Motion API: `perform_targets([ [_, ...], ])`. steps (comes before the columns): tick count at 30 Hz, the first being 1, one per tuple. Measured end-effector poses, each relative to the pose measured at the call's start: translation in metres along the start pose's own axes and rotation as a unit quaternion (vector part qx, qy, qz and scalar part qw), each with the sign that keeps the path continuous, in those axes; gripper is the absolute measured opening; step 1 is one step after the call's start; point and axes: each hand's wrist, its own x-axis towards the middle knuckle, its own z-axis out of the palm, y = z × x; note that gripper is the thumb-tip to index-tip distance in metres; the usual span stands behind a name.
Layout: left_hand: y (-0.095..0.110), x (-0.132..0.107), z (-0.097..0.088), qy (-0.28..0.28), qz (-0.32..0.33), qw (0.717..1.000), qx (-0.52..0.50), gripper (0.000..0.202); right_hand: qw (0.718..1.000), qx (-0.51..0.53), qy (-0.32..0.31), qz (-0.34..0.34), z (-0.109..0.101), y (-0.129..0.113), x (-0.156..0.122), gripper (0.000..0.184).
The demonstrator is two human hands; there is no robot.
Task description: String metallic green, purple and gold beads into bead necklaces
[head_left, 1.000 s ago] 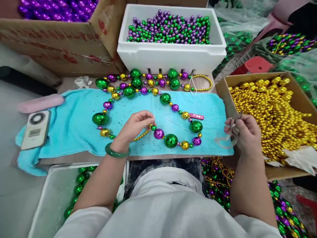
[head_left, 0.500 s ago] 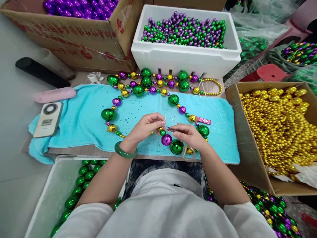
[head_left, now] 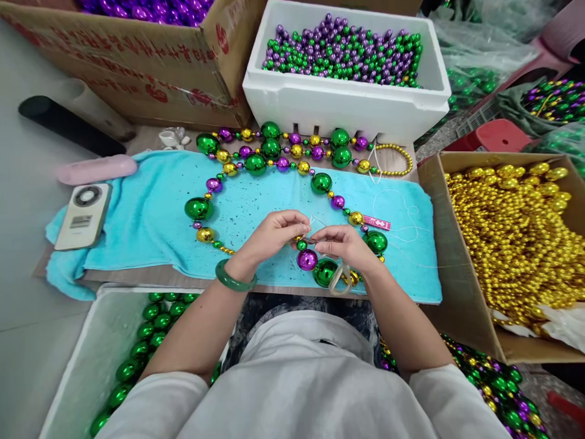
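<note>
A bead necklace (head_left: 321,183) of green, purple and gold balls lies in a loop on the blue towel (head_left: 150,207). At its near side, my left hand (head_left: 278,235), with a green bangle at the wrist, pinches the strand close to a small green bead and a purple ball (head_left: 306,260). My right hand (head_left: 342,244) is closed round small scissors (head_left: 340,281); their pale loop handles hang below the palm. The dark blades reach the strand at my left fingertips, where fingers partly hide them. White thread ends stick up between both hands.
Behind the towel lie more bead strands (head_left: 295,139) and a white foam box (head_left: 338,100) of beads. A carton of gold beads (head_left: 516,244) stands right, and a purple-bead carton (head_left: 183,67) back left. A phone (head_left: 83,216) and a pink packet (head_left: 377,223) rest on the towel.
My right hand has moved slightly left, bringing the scissor blades from just right of the left fingertips up to the strand there. The left hand keeps its pinch.
</note>
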Motion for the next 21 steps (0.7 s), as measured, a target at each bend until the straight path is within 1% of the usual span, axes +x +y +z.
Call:
perform_targets([
  [4,0.002,-0.001,0.000,0.004,0.003,1.000,0.013,0.024,1.000,-0.005,-0.001,0.001,-0.004,-0.002,0.000,0.033],
  [8,0.004,-0.001,-0.001,0.005,-0.001,1.000,0.012,0.024,1.000,-0.015,0.011,-0.002,-0.007,-0.001,0.001,0.034],
  [13,0.002,0.002,0.003,0.015,0.000,1.000,0.017,0.024,1.000,0.004,0.018,-0.009,-0.004,0.002,0.002,0.036],
  [17,0.002,0.002,0.004,0.016,-0.001,1.000,0.012,0.023,1.000,0.021,0.017,-0.015,-0.001,0.005,0.006,0.034],
  [21,0.000,0.002,0.003,0.013,0.001,1.000,0.002,0.022,0.999,0.015,0.020,-0.024,0.000,0.009,0.009,0.033],
])
